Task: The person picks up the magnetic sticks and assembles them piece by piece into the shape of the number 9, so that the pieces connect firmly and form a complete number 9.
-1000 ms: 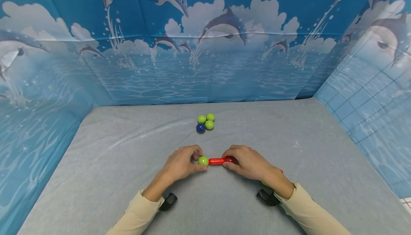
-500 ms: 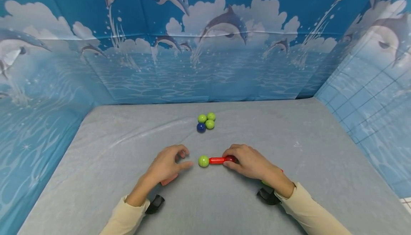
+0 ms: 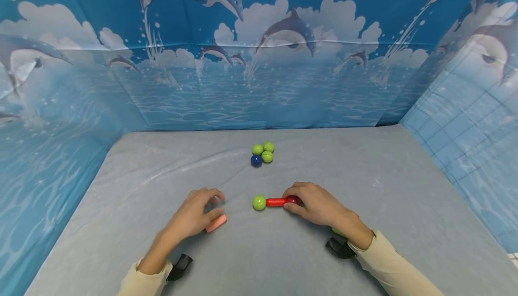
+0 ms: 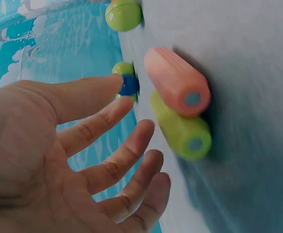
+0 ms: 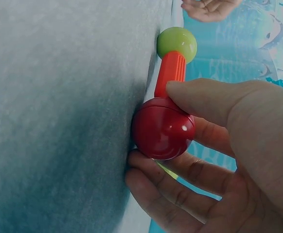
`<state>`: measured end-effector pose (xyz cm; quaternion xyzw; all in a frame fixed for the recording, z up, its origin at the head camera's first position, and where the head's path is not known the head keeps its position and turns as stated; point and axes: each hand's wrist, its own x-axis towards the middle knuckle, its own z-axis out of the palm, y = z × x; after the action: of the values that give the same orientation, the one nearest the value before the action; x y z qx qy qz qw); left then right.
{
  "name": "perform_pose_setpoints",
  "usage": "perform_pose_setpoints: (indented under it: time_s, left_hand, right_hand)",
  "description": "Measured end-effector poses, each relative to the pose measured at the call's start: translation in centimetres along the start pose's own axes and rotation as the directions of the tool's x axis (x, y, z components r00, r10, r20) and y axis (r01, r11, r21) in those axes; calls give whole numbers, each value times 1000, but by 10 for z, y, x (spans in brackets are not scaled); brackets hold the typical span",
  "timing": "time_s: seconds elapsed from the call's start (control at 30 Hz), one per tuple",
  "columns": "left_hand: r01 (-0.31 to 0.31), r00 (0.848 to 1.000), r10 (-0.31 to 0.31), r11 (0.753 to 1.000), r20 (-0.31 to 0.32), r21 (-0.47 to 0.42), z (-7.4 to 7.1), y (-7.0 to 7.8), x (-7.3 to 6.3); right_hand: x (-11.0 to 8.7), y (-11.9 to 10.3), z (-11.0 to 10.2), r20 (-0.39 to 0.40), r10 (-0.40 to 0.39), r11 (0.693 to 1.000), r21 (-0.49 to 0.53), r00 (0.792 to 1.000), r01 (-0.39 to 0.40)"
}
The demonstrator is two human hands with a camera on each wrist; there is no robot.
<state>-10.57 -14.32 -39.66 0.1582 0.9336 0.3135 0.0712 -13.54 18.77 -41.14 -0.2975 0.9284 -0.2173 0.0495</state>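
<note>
My right hand [image 3: 317,206] holds a dark red ball [image 5: 163,128] joined to a red ribbed rod [image 5: 169,73], the thumb lying on the rod beside the ball. At the rod's other end sits a light green ball [image 3: 259,203], and the whole piece lies along the table. My left hand [image 3: 193,215] hovers to the left with fingers spread and nothing in them. Close to those fingers lies a salmon-pink rod [image 4: 175,80]. Against it is a yellow-green rod [image 4: 183,128], which the left hand hides in the head view.
Farther back, a blue ball [image 3: 256,161] is bunched with several green balls [image 3: 267,156]. Partly hidden under the right wrist is a green piece [image 3: 337,231]. A dolphin-print curtain [image 3: 259,93] rises behind the grey cloth-covered table [image 3: 364,165].
My left hand has come away from the light green ball and moved left to the pink rod, which now shows. The right hand keeps its hold on the red ball.
</note>
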Motion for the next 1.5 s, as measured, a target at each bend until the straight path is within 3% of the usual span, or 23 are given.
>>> perform_pose_setpoints:
  time_s: [0.23,0.57,0.97,1.17,1.5]
  left_hand:
    - [47,996,-48,999,69,24,-4,-8,-12]
    - [44,997,-45,999,64,7,0,-14,-21]
    - [40,996,-41,999,83,8,3,-15,-20]
    - [46,997,-47,999,58,19,4,-12,-18]
    - [56,998,-53,997,42,-54,4,-1,-7]
  right_hand:
    - [-1,3,1,6,5,1000,-2,1000,-5]
    - [-1,3,1,7,7,1000,-8,1000,-7]
    - [-2,3,3,9,4,1000,-11,1000,-4]
    - [-1,3,3,9,-2,1000,-8,1000,2]
    - [-1,2,2,-3,-7,1000,-21,1000,7]
